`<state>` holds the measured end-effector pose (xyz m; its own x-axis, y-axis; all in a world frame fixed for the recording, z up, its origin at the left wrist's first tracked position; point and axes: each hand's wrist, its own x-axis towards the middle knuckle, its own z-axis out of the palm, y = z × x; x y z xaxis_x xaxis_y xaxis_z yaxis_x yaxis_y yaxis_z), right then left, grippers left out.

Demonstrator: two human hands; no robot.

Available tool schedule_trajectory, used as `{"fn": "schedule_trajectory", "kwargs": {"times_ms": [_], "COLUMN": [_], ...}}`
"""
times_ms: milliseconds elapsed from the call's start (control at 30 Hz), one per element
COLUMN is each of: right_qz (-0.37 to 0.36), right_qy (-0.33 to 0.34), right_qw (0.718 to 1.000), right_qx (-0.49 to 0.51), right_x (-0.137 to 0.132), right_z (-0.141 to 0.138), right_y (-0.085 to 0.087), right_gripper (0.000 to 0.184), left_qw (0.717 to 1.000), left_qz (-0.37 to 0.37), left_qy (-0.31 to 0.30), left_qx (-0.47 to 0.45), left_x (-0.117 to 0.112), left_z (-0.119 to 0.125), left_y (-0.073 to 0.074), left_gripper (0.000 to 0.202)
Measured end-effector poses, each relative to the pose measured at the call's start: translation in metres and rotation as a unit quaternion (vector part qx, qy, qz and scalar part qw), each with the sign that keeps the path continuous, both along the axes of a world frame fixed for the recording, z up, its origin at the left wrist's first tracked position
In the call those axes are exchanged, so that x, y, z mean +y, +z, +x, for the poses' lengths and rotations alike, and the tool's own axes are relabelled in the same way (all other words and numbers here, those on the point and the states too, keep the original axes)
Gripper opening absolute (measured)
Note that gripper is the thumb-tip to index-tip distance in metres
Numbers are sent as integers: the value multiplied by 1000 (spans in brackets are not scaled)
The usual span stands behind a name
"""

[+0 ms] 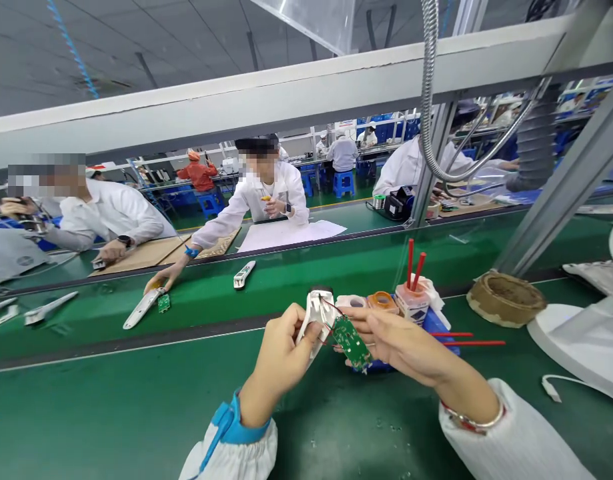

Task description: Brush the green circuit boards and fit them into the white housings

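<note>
My left hand (286,337) is closed around a white plastic housing (319,310), with the thumb pressed on its side. Thin red and dark wires run from the housing to a green circuit board (352,343). My right hand (396,340) has its fingers extended around the board, some of them behind it, and the board hangs tilted against them. The right fingertips are partly hidden by the board. A blue wrist strap (236,420) circles my left wrist, and a bracelet (473,420) is on the right one.
Behind my right hand stand small tubs, an orange one (383,302) among them, and red sticks (416,267). A brown tape roll (506,298) and white fan base (576,340) are right. On the green belt (286,280), a co-worker's hand (169,275) touches another housing (143,308).
</note>
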<state>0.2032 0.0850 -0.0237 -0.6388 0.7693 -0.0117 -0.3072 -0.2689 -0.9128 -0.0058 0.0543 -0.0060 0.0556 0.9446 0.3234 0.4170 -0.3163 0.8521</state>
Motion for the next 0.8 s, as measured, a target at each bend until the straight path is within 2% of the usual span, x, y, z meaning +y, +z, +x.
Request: {"fn": "schedule_trajectory", "kwargs": {"times_ms": [67,167,333,500,567,667,800], "right_qz": [-2,-14,-19,-37,-28,5,38], "right_qy": [17,30,47,65,36,-39,-110], "right_qw": [1000,999,998,994,998,999,993], "right_qx": [-19,-28,47,78,44,8,-9], "right_x": [2,3,-1,-2,0,3,2], "right_z": [-6,-10,-17,-26,-30,-36,-41], "right_y": [-1,-5,-10,-12,-12,-14,-15], "right_gripper": [42,46,41,48,45,37,40], "left_qw": [997,990,973,975,972,959,947], "left_qz": [40,88,152,134,141,171,174], "left_qy": [10,30,80,110,97,79,93], "left_qx": [68,109,152,142,158,214,252], "left_x": [-4,-4,-1,1,4,11,16], "left_z": [-4,-8,-3,1,1,3,7], "left_y": [4,6,4,-4,-8,-12,-17], "left_gripper": [25,21,16,57,59,50,48]}}
